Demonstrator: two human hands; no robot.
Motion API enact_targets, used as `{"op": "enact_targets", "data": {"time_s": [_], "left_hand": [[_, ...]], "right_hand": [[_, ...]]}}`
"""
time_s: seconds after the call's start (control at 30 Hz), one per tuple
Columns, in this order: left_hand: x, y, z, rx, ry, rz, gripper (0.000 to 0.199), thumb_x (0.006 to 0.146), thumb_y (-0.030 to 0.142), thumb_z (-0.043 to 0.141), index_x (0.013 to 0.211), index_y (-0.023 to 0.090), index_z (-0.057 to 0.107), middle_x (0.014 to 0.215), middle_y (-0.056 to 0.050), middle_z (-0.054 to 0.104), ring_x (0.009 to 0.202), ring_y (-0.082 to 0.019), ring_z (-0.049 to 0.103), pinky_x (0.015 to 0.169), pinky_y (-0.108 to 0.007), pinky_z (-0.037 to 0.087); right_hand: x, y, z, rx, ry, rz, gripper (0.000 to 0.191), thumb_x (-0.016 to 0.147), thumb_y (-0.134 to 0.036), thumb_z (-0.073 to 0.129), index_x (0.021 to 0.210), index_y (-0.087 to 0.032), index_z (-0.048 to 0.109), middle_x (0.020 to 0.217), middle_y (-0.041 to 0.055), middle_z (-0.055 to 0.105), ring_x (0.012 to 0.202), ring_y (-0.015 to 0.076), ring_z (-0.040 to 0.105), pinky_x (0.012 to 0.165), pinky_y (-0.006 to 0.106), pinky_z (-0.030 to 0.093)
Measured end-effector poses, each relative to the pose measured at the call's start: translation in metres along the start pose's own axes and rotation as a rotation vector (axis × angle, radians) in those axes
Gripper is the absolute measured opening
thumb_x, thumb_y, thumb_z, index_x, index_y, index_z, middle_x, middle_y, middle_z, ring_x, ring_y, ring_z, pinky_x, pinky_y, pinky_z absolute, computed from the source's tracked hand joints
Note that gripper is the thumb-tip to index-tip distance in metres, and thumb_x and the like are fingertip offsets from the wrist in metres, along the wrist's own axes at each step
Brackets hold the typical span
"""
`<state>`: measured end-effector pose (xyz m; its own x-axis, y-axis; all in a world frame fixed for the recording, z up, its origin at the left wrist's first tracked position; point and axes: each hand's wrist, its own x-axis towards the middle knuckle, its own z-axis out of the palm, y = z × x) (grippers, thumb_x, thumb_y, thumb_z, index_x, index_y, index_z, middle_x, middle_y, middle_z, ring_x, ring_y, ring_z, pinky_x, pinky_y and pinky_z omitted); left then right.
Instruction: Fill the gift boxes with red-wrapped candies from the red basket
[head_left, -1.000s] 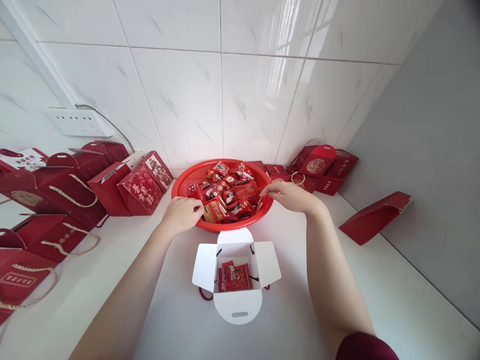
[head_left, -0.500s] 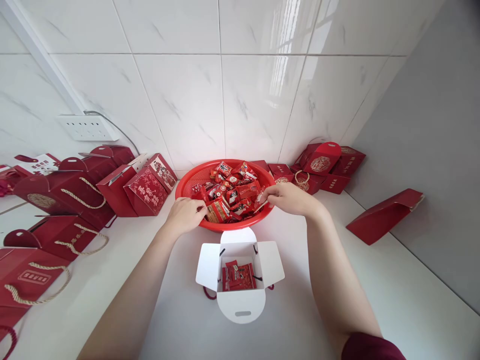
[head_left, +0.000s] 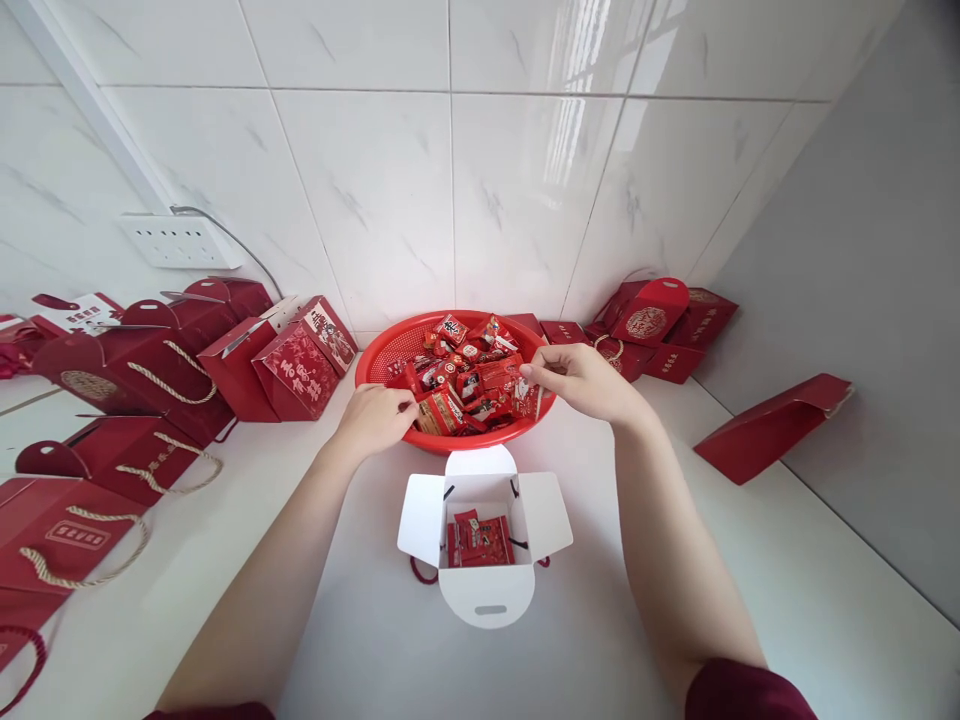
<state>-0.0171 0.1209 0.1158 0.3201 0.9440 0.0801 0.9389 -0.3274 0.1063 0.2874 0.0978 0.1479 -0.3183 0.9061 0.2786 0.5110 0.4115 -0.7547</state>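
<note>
Turned more face-on since the earlier frame: one red packet (head_left: 528, 401), pinched in the right hand (head_left: 577, 380), of two hands the closer to it; its long axis cannot be made out. Nearest: white box (head_left: 486, 590), one, opened, placed leftward of and nearer than that grip; at least two small packets (head_left: 480, 541) are contained. Beyond: left hand (head_left: 377, 417), bunched beside one gold-fronted packet (head_left: 439, 413); whether anything is gripped cannot be told. Red basket (head_left: 472, 443), one: the pinched packet is held at its right side; contents too overlapped to be counted.

Two hands (head_left: 377, 418), one basket (head_left: 384, 352), one wide-open box (head_left: 486, 588) and one socket panel (head_left: 180, 242) show (packets (head_left: 495, 376) overlap beyond counting).
</note>
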Motion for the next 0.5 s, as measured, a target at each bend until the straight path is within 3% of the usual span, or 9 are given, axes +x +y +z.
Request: {"op": "enact_targets", "data": {"time_s": [0.1, 0.17, 0.23, 0.37, 0.5], "left_hand": [[0.0, 0.0, 0.0, 0.0, 0.002, 0.0, 0.034, 0.088, 0.032, 0.04, 0.078, 0.026, 0.073, 0.085, -0.002, 0.078, 0.09, -0.027, 0.068, 0.093, -0.042, 0.041], [0.0, 0.0, 0.0, 0.002, 0.003, 0.003, 0.034, 0.088, 0.032, 0.041, 0.078, 0.025, 0.073, 0.085, -0.002, 0.078, 0.09, -0.027, 0.068, 0.093, -0.042, 0.041], [0.0, -0.001, 0.001, 0.003, 0.004, 0.005, 0.034, 0.087, 0.032, 0.041, 0.078, 0.025, 0.073, 0.085, -0.002, 0.079, 0.09, -0.027, 0.068, 0.094, -0.042, 0.041], [0.001, -0.001, 0.001, 0.004, -0.002, 0.002, 0.033, 0.086, 0.031, 0.042, 0.078, 0.026, 0.073, 0.085, -0.002, 0.079, 0.091, -0.027, 0.068, 0.094, -0.041, 0.041], [0.002, -0.001, 0.0, -0.002, -0.006, 0.004, 0.034, 0.087, 0.033, 0.041, 0.078, 0.026, 0.073, 0.085, -0.002, 0.078, 0.09, -0.027, 0.068, 0.094, -0.042, 0.041]], "right_hand": [[0.007, 0.005, 0.01, 0.171, -0.018, -0.064, 0.03, 0.095, -0.044, 0.053, 0.105, -0.021, 0.069, 0.109, 0.0048, 0.072, 0.097, 0.019, 0.068, 0.084, 0.03, 0.052], [0.01, 0.01, 0.013, 0.198, -0.026, -0.064, 0.038, 0.094, -0.04, 0.055, 0.13, -0.026, 0.059, 0.133, 0.0044, 0.063, 0.114, 0.0196, 0.063, 0.095, 0.032, 0.05], [0.011, 0.016, 0.013, 0.097, 0.007, 0.007, 0.04, 0.094, -0.036, 0.057, 0.133, -0.026, 0.058, 0.136, 0.0042, 0.062, 0.115, 0.02, 0.063, 0.098, 0.034, 0.049], [0.018, 0.026, 0.009, -0.127, 0.105, 0.16, 0.026, 0.096, -0.027, 0.049, 0.113, -0.023, 0.068, 0.12, 0.0035, 0.07, 0.11, 0.0197, 0.065, 0.098, 0.033, 0.047], [0.037, 0.038, 0.021, -0.204, 0.184, 0.301, 0.034, 0.097, -0.027, 0.045, 0.128, -0.017, 0.056, 0.129, 0.0096, 0.065, 0.117, 0.021, 0.062, 0.098, 0.032, 0.046]]}}
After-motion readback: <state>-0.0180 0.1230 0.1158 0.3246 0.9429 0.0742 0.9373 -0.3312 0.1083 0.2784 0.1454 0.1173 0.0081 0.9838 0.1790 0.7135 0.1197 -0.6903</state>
